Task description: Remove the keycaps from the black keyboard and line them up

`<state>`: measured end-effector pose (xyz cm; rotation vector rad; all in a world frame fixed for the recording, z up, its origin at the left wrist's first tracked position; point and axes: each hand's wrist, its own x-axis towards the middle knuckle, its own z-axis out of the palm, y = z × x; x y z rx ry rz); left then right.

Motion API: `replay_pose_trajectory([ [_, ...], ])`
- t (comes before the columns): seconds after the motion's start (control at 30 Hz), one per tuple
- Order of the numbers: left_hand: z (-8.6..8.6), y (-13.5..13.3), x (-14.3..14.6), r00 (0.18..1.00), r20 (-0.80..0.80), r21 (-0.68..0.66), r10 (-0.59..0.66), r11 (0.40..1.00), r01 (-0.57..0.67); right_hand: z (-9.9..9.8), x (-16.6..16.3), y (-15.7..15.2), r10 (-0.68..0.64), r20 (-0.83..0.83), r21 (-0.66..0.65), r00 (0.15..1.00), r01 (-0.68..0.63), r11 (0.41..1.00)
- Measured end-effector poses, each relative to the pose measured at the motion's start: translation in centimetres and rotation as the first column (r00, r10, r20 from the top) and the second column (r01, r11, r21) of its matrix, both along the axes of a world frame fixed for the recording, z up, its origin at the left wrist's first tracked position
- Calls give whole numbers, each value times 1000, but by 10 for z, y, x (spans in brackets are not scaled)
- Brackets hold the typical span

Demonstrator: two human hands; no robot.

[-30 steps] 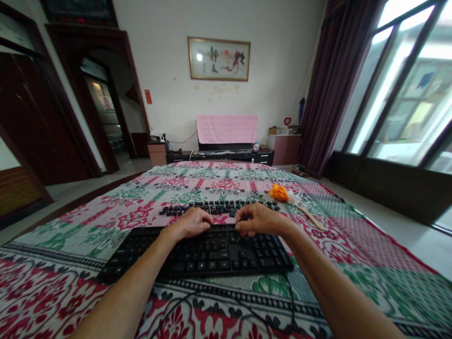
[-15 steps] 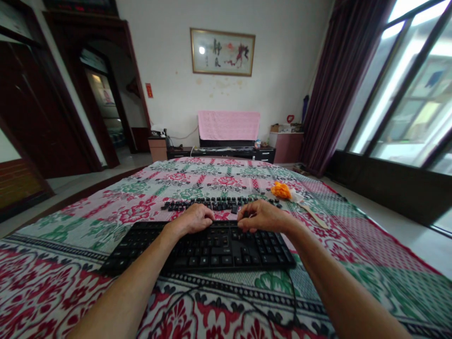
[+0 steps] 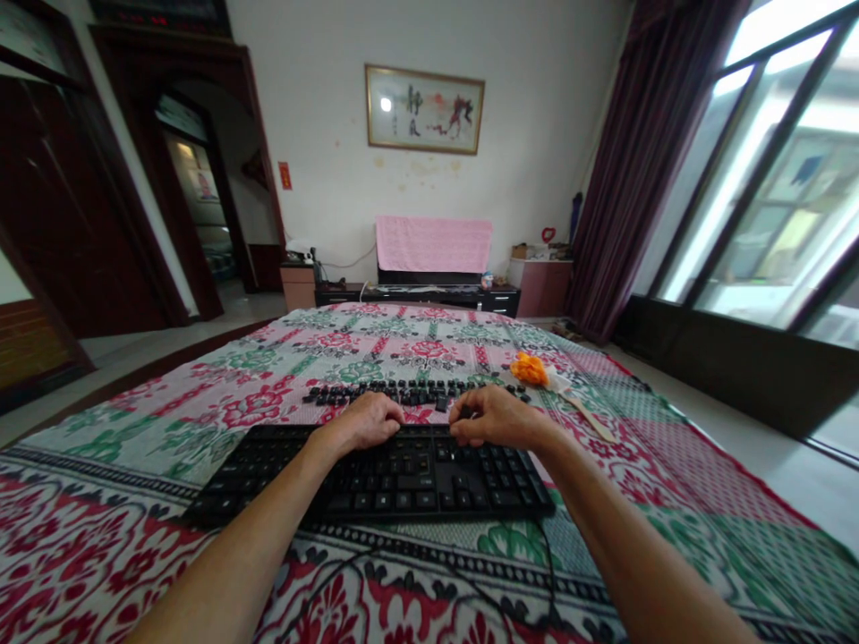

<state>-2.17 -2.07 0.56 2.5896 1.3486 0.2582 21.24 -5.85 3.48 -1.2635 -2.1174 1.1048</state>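
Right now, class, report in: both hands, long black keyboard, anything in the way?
Left hand at far edge of keyboard; right hand apparently pinching small dark piece. Keyboard missing some keys. Left forearm hides part; loose black keycaps lie beyond.

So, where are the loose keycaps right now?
In the head view, the loose keycaps lie mid-picture on the patterned cloth, just beyond the keyboard; the right hand hides some toward their right end.

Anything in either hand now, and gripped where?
Right hand seems to pinch a black keycap; which part is hidden. Left hand is at the far edge of the keyboard; any grip cannot be told.
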Motion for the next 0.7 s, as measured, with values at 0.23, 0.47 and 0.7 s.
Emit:
replay_pose_trajectory([
  [0.23, -1, 2, 1, 1000, -25, 13, 2, 1000, -1, -7, 5, 5, -45, -85, -154, 995, 32, 988],
  [0.47, 0, 0, 1, 999, -46, 41, 2, 999, -1, -7, -1, 4, -12, -106, -87, 994, 3, 996],
  [0.7, 1, -1, 2, 999, -42, 28, 31, 999, -30, -4, -8, 1, -9, -53, -33, 999, 7, 999],
])
